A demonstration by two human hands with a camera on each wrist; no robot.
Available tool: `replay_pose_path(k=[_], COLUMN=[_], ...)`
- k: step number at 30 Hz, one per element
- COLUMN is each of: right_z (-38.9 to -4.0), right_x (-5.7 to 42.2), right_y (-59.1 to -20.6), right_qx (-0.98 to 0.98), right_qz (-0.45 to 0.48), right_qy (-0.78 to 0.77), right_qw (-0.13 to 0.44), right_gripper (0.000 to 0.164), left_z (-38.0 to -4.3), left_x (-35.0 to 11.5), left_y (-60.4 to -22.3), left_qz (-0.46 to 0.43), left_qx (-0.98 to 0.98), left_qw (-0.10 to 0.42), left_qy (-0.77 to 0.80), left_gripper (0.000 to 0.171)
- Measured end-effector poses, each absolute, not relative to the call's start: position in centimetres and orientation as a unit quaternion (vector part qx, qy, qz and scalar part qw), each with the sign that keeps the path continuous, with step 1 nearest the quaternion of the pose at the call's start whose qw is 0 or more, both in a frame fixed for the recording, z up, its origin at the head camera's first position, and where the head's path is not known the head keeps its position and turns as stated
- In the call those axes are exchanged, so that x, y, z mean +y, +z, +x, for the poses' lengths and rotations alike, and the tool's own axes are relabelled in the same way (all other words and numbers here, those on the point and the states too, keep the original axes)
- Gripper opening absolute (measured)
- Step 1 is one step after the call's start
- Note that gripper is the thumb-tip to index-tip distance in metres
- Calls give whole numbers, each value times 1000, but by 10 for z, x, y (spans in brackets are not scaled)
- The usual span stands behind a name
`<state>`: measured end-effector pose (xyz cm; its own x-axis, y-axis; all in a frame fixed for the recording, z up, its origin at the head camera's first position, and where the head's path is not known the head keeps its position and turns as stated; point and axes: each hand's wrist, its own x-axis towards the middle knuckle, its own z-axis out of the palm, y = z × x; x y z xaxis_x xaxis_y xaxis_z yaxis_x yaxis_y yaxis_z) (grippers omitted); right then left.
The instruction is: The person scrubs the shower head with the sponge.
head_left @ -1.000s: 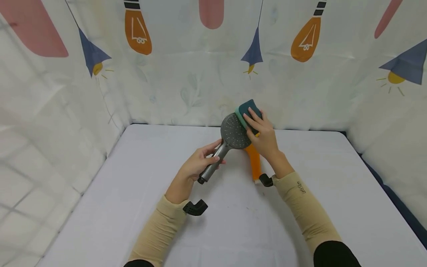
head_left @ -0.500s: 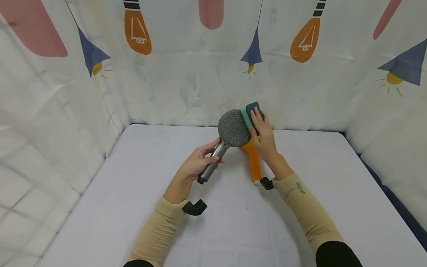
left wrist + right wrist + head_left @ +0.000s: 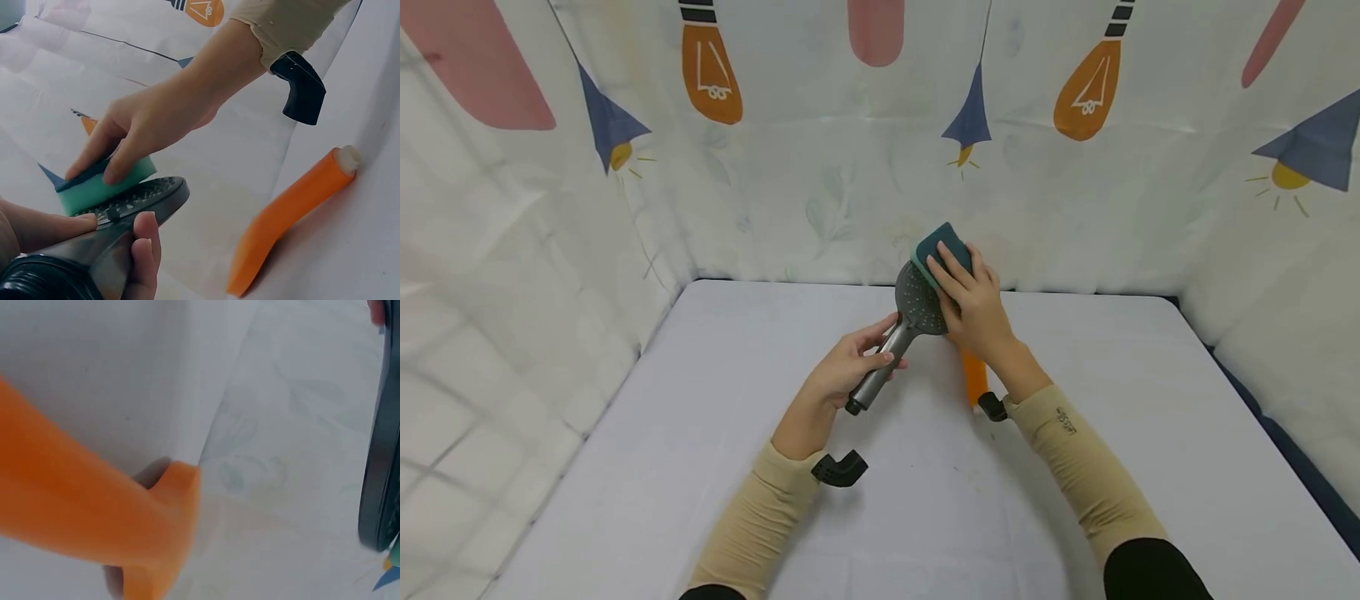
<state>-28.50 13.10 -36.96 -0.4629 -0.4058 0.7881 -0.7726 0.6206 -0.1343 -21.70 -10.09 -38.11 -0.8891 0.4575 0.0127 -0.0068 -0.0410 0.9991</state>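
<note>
My left hand (image 3: 838, 367) grips the grey handle of a hand shower head (image 3: 917, 302), held tilted over the table with its nozzle face up. The right hand (image 3: 983, 317) holds a dark teal and mint-green sponge (image 3: 946, 235) against that face. From the left wrist, the sponge's green side (image 3: 94, 195) lies on the nozzles, with thumb and fingers around its darker top. The right part of the face is hidden by sponge and hand. Below the right hand lies an orange curved handle (image 3: 974, 379) with a pale end; its far part widens in the right wrist view.
A white-covered table (image 3: 760, 350) spreads under both arms. Behind it and at the sides hangs a pale cloth (image 3: 820, 183) printed with bulbs and lamps. Black curved mounts (image 3: 839, 468) stick out from both wrists.
The sponge and right hand first shifted right to the rim of the shower head, then moved back left across its face, covering more of it. The left hand stays nearly still.
</note>
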Motion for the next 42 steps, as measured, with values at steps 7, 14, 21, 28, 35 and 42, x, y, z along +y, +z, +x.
replay_pose_path(k=[7, 14, 21, 28, 35, 42], right_z=[-288, -282, -267, -264, -268, -266], right_x=[151, 144, 122, 126, 140, 144], right_y=[-376, -380, -391, -388, -391, -393], right_qx=[-822, -813, -781, -775, -775, -793], right_qz=[325, 315, 410, 447, 448, 439], right_qy=[290, 314, 257, 230, 205, 243], right_qw=[366, 376, 394, 384, 397, 347], right_gripper=[49, 49, 49, 52, 55, 49], left_z=[-219, -218, -218, -216, -216, -216], left_x=[-103, -101, -98, -101, -101, -102], left_y=[-380, -380, -383, -378, -376, -378], left_qz=[153, 143, 138, 142, 143, 135], left_qx=[670, 663, 658, 650, 646, 652], left_qw=[160, 165, 162, 160, 164, 168], left_qy=[709, 716, 723, 730, 732, 727], left_gripper=[65, 66, 66, 65, 65, 65])
